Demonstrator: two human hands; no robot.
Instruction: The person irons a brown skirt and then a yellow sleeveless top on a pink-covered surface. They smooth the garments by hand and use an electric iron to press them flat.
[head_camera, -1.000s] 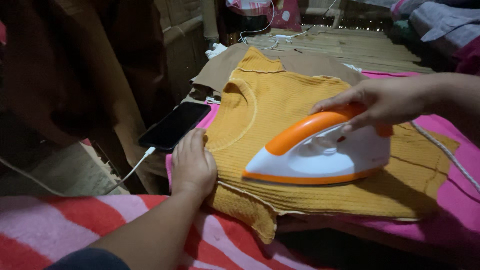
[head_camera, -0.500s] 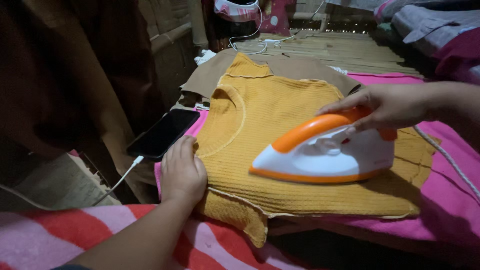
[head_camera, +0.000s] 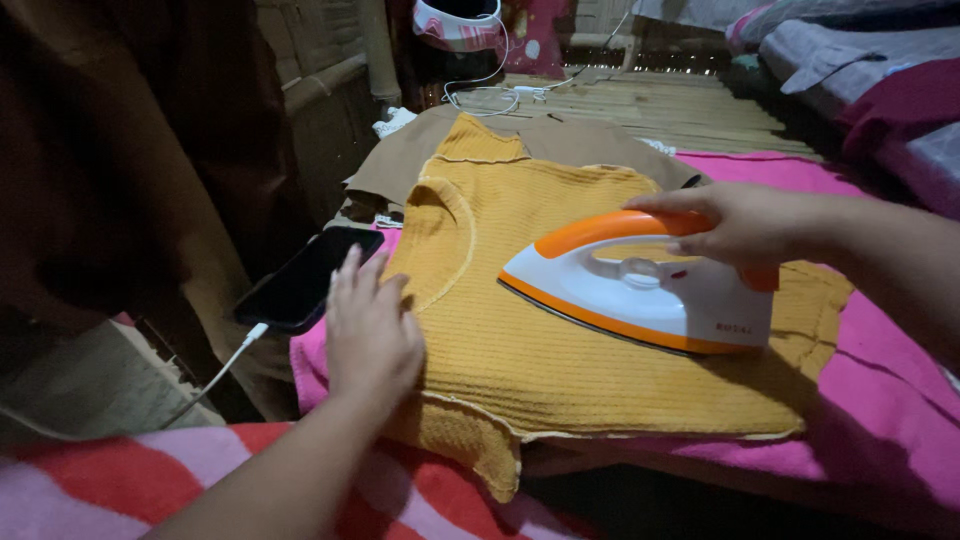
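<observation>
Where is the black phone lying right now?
In the head view, the black phone lies left of the mustard knit top, at the pink cloth's left edge, just beyond the left hand's fingertips, with a white cable plugged in.

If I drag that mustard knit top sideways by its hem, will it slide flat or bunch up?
Probably bunch: the mustard knit top looks soft and floppy, its hem already curling at the edge. The left hand pins one side, and it lies on pink cloth, likely grippy. The iron seems tilted.

dim, warm indoor light from above, deep shadows at left and bottom, slight motion blur
</observation>
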